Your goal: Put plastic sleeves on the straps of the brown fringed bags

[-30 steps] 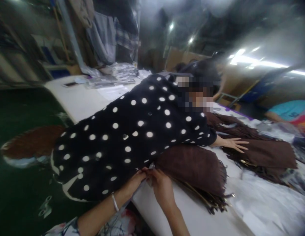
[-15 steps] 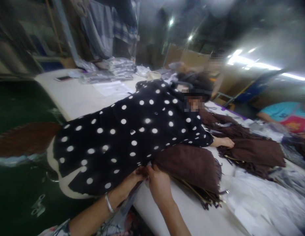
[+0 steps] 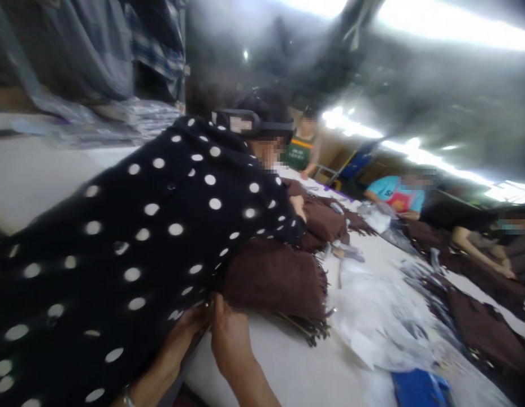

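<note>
My left hand [image 3: 193, 323] and my right hand [image 3: 231, 334] meet at the near left corner of a folded brown fringed cloth stack [image 3: 274, 277]. The fingers of both are closed in a pinch, close together. What lies between them is too small and blurred to make out. A silvery bangle [image 3: 127, 397] circles my left wrist. Right beside my hands, a co-worker in a black top with white dots [image 3: 160, 249] leans across the table, hiding part of the stack's left side.
More brown fringed cloths [image 3: 325, 220] lie farther along the white table [image 3: 262, 362]. Clear plastic bags [image 3: 381, 308] spread on the right, with a blue packet [image 3: 421, 387] at the front. Other people sit or stand along the far side. Wrapped packs [image 3: 150, 118] are stacked at back left.
The view has swung right and closer to the dotted top. The co-worker's hand has drawn back onto nearer brown cloth. My hands stay pinched together beside the stack.
</note>
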{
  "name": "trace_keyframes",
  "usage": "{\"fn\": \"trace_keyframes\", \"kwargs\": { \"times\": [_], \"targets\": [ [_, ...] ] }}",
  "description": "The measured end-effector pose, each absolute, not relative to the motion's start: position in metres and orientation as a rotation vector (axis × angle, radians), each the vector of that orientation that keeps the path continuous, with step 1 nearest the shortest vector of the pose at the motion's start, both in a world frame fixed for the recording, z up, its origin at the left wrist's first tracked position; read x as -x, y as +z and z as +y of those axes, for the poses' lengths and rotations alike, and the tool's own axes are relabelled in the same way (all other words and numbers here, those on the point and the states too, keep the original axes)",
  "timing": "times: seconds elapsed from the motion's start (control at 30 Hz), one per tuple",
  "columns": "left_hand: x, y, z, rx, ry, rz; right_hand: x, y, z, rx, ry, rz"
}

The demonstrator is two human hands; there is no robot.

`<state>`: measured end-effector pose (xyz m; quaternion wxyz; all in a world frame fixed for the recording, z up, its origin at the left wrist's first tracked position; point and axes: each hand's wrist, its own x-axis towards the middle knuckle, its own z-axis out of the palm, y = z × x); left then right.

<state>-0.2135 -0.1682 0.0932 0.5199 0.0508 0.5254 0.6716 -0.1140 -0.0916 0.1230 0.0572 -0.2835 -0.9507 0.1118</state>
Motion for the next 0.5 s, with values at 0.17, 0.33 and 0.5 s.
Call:
{"fn": "trace_keyframes", "kwargs": {
  "times": [0.17,0.33,0.5],
  "targets": [
    [0.212,0.094,-0.167,-0.138,1.576,1.325,0.109,0.109,-0.093,0.895,0.509,-2.658],
    [0.212,0.083,-0.167,-0.127,1.624,1.274,0.104,0.096,-0.099,0.976,0.827,-2.336],
    [0.206,0.079,-0.165,-0.193,1.703,1.278,0.105,0.089,-0.111,1.149,1.237,-1.855]
  ]
}}
